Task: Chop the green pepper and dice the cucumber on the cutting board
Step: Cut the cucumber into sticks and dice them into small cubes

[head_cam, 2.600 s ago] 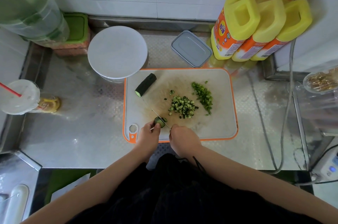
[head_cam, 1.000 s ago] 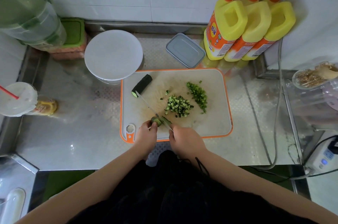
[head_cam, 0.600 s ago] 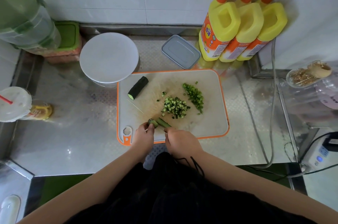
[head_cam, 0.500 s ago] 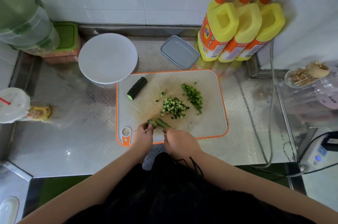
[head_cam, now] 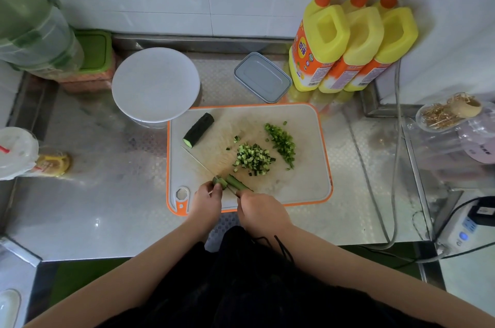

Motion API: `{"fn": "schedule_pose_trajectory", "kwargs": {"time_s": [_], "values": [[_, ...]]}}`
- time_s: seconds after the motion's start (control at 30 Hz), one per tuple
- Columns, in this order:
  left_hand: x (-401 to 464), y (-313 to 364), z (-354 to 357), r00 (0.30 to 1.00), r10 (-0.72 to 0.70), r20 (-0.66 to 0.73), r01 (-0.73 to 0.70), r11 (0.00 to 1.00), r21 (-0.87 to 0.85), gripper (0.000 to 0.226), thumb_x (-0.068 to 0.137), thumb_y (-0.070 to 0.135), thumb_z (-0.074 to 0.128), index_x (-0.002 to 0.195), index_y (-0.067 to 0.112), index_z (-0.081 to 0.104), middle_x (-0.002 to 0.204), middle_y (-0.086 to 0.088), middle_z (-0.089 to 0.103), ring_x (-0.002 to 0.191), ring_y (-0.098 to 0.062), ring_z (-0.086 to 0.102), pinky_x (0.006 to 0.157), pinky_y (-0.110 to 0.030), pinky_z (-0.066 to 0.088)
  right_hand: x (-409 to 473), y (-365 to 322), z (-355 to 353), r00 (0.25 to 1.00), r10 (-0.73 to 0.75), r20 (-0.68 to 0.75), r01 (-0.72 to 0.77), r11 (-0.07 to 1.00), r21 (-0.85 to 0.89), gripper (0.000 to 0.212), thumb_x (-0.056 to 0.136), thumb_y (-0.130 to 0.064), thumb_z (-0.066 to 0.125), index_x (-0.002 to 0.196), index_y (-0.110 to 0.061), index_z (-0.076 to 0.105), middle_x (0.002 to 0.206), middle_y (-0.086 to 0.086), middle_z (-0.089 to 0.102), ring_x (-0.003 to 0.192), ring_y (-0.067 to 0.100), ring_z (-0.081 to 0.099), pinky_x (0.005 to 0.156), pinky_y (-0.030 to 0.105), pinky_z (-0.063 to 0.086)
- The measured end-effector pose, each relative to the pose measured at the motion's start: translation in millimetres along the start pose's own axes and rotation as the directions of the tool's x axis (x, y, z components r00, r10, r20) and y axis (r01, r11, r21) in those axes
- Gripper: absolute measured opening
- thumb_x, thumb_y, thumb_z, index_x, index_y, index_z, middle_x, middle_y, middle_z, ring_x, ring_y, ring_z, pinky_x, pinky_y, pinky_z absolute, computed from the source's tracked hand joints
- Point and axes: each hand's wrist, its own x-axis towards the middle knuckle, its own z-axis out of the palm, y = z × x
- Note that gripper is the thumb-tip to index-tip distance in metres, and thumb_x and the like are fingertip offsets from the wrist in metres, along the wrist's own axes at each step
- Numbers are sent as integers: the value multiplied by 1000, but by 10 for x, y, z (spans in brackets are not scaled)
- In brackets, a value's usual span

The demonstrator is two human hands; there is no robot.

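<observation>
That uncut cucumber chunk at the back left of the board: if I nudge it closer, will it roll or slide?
The cucumber chunk is round and lies on its side, so a sideways push would probably roll it. Pushed along its length it should slide. Its cut end looks wet, so it may be slippery. It looks stiff enough not to bend.

steel counter [head_cam: 107, 207], cutting board [head_cam: 308, 188], white lid [head_cam: 156, 84], yellow bottles [head_cam: 351, 41]
</observation>
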Motion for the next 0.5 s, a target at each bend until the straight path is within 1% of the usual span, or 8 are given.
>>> {"fn": "schedule_pose_trajectory", "kwargs": {"time_s": [0.17,0.37,0.5], "values": [[-4,-9,12,1000,0,-8,0,1000,-8,42,101,38,42,130,10,55,124,-5,61,114,-22,55,97,-39,45,25,-6,20,1000,2,-4,-2,1000,9,27,98,-18,40,119,-7,54,102,15,67,95,34,63,74,37,48],[-7,-25,3,1000,-4,4,4,1000,-27,43,100,40,44,130,11,54,124,-4,60,116,-21,54,101,-44,44,89,-25,100,999,32,2,-32,999,20,24,98,-18,39,114,-7,53,100,16,67,93,34,64,74,38,49],[-19,-30,-11,1000,-19,8,19,998,-64,42,99,41,47,130,12,55,123,-2,59,115,-18,55,98,-37,45,132,-28,148,999,40,-1,-40,999,31,23,98,-18,40,113,-8,53,96,15,68,90,34,65,73,39,51]]}}
